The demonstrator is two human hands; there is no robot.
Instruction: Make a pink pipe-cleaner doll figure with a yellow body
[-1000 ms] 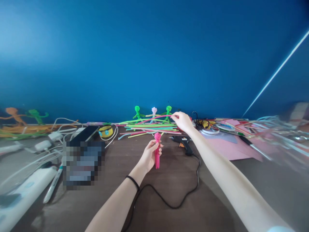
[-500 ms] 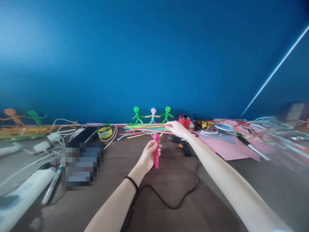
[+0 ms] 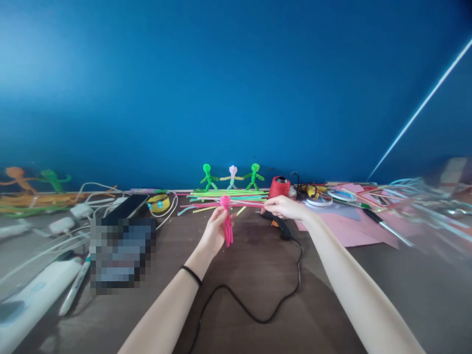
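My left hand [image 3: 214, 230] is closed around a pink pipe-cleaner figure [image 3: 227, 231], its round coiled head up and its legs hanging below the fingers. My right hand [image 3: 285, 207] is pinched on the end of a pink pipe cleaner [image 3: 254, 204] that stretches left toward the figure's head. Whether the two touch is unclear. Behind my hands lies a bundle of green, pink and yellow pipe cleaners [image 3: 206, 195]. A black glue gun [image 3: 282, 227] rests just below my right hand, which hides part of its front.
Two green figures [image 3: 207, 177] and a pale one [image 3: 232, 176] stand against the blue wall. Phones [image 3: 127, 253], white chargers and a power strip [image 3: 35, 300] are at left. A red tape-like roll [image 3: 280, 187], pink paper [image 3: 342, 228] and a cutter [image 3: 391, 228] are at right. The glue gun's cord [image 3: 254, 317] curves across the front.
My right hand has come nearer and slightly right from the bundle, drawing the pink pipe cleaner with it. My left hand has shifted left and a little up with the figure.
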